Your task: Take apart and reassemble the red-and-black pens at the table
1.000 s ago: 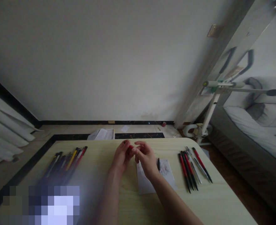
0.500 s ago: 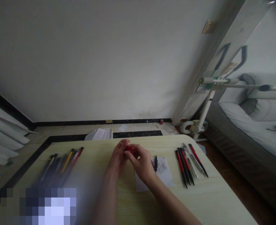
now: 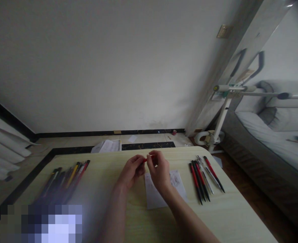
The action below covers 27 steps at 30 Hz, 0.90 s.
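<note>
My left hand [image 3: 132,170] and my right hand [image 3: 160,170] meet above the middle of a pale wooden table [image 3: 108,209]. Both pinch a small red pen part [image 3: 145,160] between their fingertips. Under my right hand lies a white paper sheet [image 3: 161,192] with dark scribbles on its right part. A row of red, black and silver pens [image 3: 204,177] lies to the right of the paper. A larger bunch of dark, yellow and red pens [image 3: 65,180] lies at the left.
Beyond the table's far edge are floor tiles with a stack of papers [image 3: 108,146]. A white stand [image 3: 218,125] and a bed [image 3: 272,135] stand at the right. Curtains [image 3: 2,141] hang at the left. A blurred patch covers the lower left corner.
My hands were pressed together around the red part; now my right hand has shifted slightly right and covers the black pen part that lay on the paper. The view drifted a little.
</note>
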Each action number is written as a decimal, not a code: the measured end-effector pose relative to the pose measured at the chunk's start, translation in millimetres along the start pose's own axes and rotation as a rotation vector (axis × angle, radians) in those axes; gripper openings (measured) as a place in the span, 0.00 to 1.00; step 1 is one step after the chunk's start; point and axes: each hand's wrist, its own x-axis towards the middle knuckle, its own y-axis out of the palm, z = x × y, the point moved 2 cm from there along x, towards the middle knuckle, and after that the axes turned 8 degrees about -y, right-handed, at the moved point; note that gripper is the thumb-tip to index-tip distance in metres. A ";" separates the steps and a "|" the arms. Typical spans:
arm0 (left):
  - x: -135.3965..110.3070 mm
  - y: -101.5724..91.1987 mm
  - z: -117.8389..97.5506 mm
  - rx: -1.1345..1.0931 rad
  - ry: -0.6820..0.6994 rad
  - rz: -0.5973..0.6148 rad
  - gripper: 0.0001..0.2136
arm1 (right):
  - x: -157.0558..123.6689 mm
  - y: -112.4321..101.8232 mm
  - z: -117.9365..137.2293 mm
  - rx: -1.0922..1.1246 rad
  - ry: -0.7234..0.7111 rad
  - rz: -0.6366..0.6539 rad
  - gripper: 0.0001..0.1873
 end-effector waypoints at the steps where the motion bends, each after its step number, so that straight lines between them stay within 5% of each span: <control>1: -0.1 0.3 0.4 0.012 -0.008 0.013 0.09 | 0.5 0.3 -1.6 0.016 0.022 0.000 0.08; 9: 0.7 0.5 0.3 0.033 0.007 0.020 0.09 | 3.4 0.3 -1.3 0.164 0.096 0.065 0.11; 17: -0.5 3.2 5.4 0.098 -0.084 0.057 0.14 | 8.6 -9.6 -8.9 0.162 0.104 -0.048 0.10; 27: -0.1 1.4 5.2 0.038 -0.078 0.112 0.15 | 3.5 0.7 -8.0 0.286 0.118 0.040 0.19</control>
